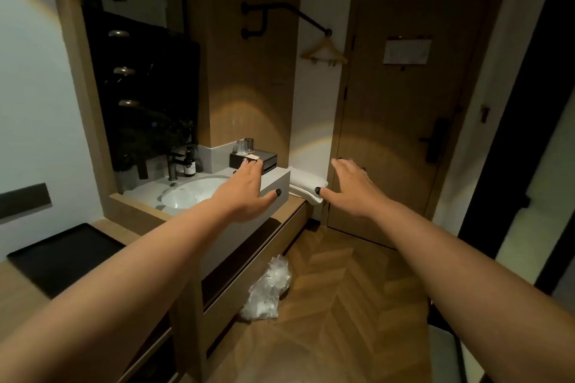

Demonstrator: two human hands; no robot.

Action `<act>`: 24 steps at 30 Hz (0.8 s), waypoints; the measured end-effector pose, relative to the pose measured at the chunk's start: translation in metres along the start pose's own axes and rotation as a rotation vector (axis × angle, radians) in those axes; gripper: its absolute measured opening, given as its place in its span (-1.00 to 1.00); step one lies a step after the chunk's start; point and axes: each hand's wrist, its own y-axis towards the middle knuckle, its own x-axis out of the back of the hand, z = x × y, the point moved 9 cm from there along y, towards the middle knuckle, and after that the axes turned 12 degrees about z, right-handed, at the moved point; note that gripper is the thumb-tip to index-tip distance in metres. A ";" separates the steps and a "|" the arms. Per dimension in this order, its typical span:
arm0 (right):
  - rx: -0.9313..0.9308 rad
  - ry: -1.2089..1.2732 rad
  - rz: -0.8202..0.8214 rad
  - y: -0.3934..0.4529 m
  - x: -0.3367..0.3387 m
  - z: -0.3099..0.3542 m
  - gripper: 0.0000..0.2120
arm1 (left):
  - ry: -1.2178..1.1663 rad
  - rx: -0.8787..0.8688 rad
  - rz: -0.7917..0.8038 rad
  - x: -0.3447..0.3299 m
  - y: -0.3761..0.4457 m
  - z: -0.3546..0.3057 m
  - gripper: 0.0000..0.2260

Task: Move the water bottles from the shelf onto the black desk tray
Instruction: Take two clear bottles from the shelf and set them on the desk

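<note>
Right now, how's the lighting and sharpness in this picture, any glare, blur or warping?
Head view: dim, warm room; arcs of light fall on the wood panel and door; ceiling spots reflect in the mirror; wide-angle bending at the edges; the black tray and plastic bag look soft; both hands fairly sharp.

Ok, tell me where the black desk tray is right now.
In the head view the black desk tray lies at the lower left on the wooden desk top, left of the left forearm and nearer than the white sink.

Dim room, herringbone wood floor (342, 305)
</note>
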 end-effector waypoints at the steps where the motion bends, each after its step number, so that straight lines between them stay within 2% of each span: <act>1: 0.002 0.006 -0.003 0.006 -0.001 0.000 -0.28 | 0.008 0.000 0.010 -0.002 0.006 0.002 -0.29; 9: -0.008 0.064 0.007 0.089 -0.023 -0.013 -0.29 | -0.008 -0.005 0.037 -0.017 0.090 0.038 -0.30; 19: -0.057 0.088 -0.020 0.254 -0.035 -0.041 -0.37 | 0.022 -0.068 0.050 -0.026 0.255 0.107 -0.29; 24: -0.114 0.117 0.017 0.323 -0.051 -0.060 -0.35 | -0.025 -0.065 0.077 -0.036 0.324 0.133 -0.29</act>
